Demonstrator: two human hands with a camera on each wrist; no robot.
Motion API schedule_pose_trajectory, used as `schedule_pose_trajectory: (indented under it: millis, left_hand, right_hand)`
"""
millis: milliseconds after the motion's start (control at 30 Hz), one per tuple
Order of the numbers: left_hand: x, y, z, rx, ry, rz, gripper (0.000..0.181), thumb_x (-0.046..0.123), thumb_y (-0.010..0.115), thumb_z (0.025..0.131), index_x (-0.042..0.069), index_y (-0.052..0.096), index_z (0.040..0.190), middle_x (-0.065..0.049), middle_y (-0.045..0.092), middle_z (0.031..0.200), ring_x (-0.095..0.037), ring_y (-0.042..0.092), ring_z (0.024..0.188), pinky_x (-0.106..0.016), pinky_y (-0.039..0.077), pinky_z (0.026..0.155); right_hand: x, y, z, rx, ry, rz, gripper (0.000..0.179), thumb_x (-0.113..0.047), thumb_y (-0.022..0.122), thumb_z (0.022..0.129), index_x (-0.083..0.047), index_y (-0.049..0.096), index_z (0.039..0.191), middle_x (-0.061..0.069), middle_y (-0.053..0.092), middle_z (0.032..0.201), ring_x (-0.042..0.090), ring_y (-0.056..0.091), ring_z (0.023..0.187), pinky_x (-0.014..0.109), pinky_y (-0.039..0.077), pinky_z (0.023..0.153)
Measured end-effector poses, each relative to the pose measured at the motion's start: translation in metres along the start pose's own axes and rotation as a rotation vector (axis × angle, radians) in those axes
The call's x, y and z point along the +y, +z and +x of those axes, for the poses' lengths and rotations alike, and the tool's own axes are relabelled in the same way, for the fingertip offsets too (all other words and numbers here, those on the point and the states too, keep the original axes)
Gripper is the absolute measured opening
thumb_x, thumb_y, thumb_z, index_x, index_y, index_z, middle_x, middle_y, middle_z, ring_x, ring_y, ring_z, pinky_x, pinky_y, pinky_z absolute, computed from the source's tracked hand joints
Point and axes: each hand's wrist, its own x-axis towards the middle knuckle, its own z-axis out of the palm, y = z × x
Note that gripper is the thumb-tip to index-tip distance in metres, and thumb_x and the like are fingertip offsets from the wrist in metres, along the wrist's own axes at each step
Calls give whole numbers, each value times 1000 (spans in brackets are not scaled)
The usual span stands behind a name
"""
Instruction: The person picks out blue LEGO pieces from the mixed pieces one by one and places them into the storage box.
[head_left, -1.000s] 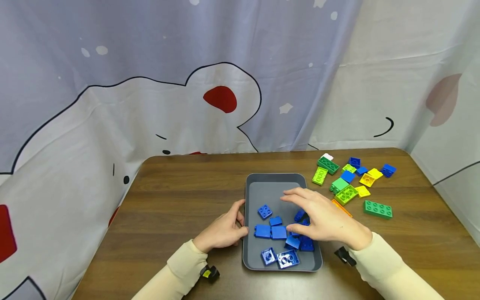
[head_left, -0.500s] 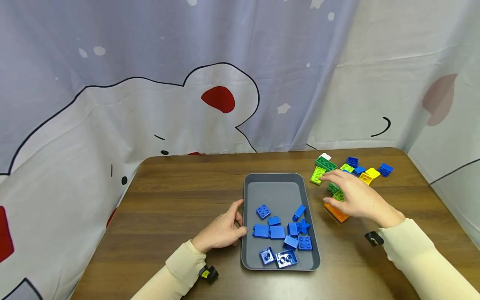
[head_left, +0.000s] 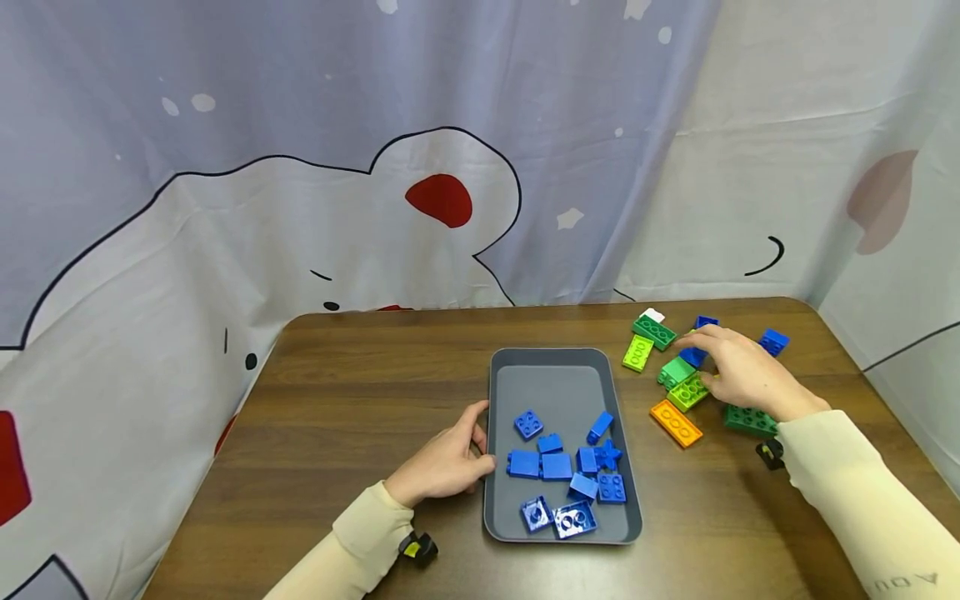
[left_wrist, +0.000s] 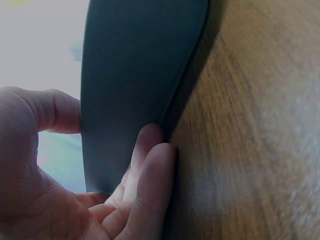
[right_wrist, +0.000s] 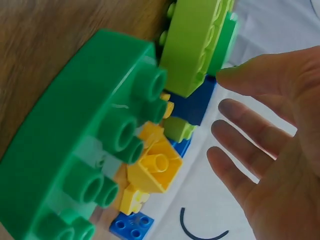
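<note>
A grey tray (head_left: 549,377) holding several blue building blocks (head_left: 556,467) stands in the middle of the table. My left hand (head_left: 442,460) grips its left side; in the left wrist view the thumb (left_wrist: 62,112) reaches over the rim and the fingertips lie against the outer wall. To the right of the tray, my right hand (head_left: 750,375) hovers over the loose blocks, fingers apart and holding nothing. Under or near it are a lime block (head_left: 687,392), a light green block (head_left: 676,372) and a blue block (head_left: 693,357). Yellow blocks (right_wrist: 155,164) show in the right wrist view, hidden by the hand from the head.
An orange block (head_left: 677,423) lies just right of the tray. A dark green block (head_left: 748,420) sits partly under my right wrist. Further back are a long green block (head_left: 654,331), a lime one (head_left: 637,352) and a white piece (head_left: 652,315). A curtain hangs behind the table.
My right hand has moved from above the tray to the right, over the loose blocks. The left hand has stayed at the tray, and the tray has not visibly moved.
</note>
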Motion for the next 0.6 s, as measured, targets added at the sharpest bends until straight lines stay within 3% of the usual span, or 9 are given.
schedule_pose_trajectory:
  millis: [267,600]
  left_hand:
    - [1,0,-1,-1,-4,-13,87,19,66,87,10,22,162,-7,59,106,-13,64,59,-33,53,55]
    - [0,0,0,-2,-6,-13,86,20,65,88,10,22,162,-4,59,106,-13,64,59,-32,54,55]
  right_hand:
    - [13,6,4,-22,18,-17,46,6,64,84,-4,69,129,18,64,131,41,64,117,64,51,99]
    - [14,10,6,-32,63,-28,43,-3,77,85,-6,71,128,16,65,118,33,65,100,60,55,91]
